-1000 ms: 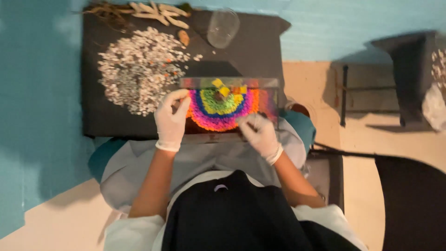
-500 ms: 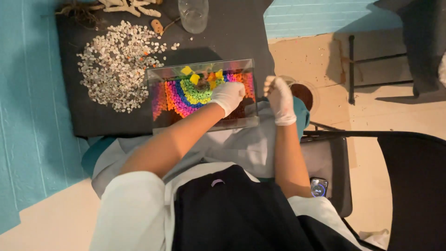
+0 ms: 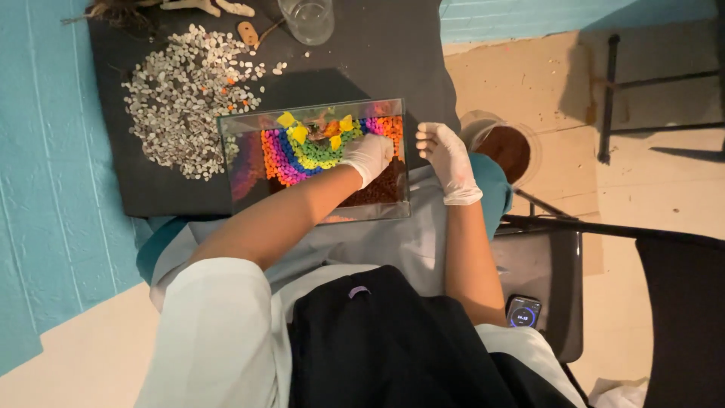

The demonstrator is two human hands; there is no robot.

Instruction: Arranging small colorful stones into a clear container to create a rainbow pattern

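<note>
A wide black mat (image 3: 393, 53) covers the work surface, its left edge against blue flooring and its right edge giving way to bare tan floor. On its left part lies a broad heap of pale pebbles (image 3: 177, 98), and a clear glass cup (image 3: 307, 17) stands at the top edge. Near the mat's front edge sits a clear rectangular tank (image 3: 313, 223), holding arcs of pink, orange, blue and green gravel with yellow pieces on top and dark soil in its right part. To the tank's right, off the mat, stands a round clear tub of brown soil (image 3: 504, 147). The left hand (image 3: 368, 156), in a white glove, reaches across into the tank, fingers curled down onto the gravel beside the soil; whether it pinches anything cannot be told. The right hand (image 3: 447, 160), also gloved, rests just outside the tank's right wall, fingers pressed together and bent, holding nothing visible. A small dark phone (image 3: 522, 311) lies on a grey seat by the right elbow.
</note>
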